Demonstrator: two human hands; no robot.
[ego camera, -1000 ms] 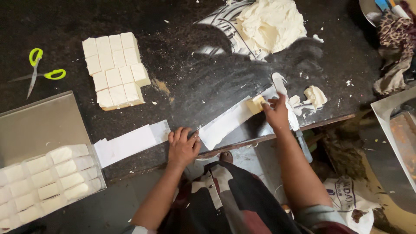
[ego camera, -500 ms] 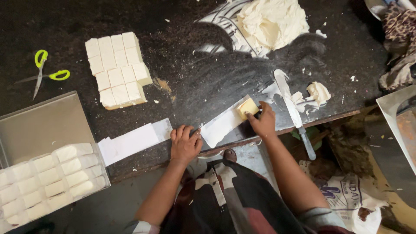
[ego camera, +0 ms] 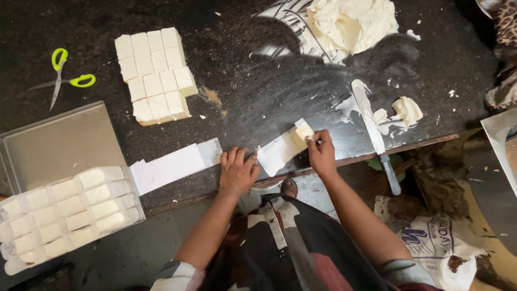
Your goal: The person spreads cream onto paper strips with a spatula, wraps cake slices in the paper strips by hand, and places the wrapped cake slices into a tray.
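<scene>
Hands first: we press our left hand (ego camera: 237, 171) flat, fingers spread and gripping nothing, on the near edge of the dark counter (ego camera: 258, 86), just touching the lower end of a white wrapping paper (ego camera: 277, 153); our right hand (ego camera: 321, 153) has its grip pinched together on the small pale block (ego camera: 302, 132) that sits on the upper end of that paper; a stack of more paper strips (ego camera: 172, 166) lies just left of our left hand; a smeared knife (ego camera: 374, 132) lies to the right, its handle past the counter edge; farther back we see a slab of cut white squares (ego camera: 155, 75), green-handled scissors (ego camera: 62, 81) and a big mound of pale dough (ego camera: 350, 24); a metal tray (ego camera: 59, 145) at the left holds wrapped pieces (ego camera: 64, 210).
</scene>
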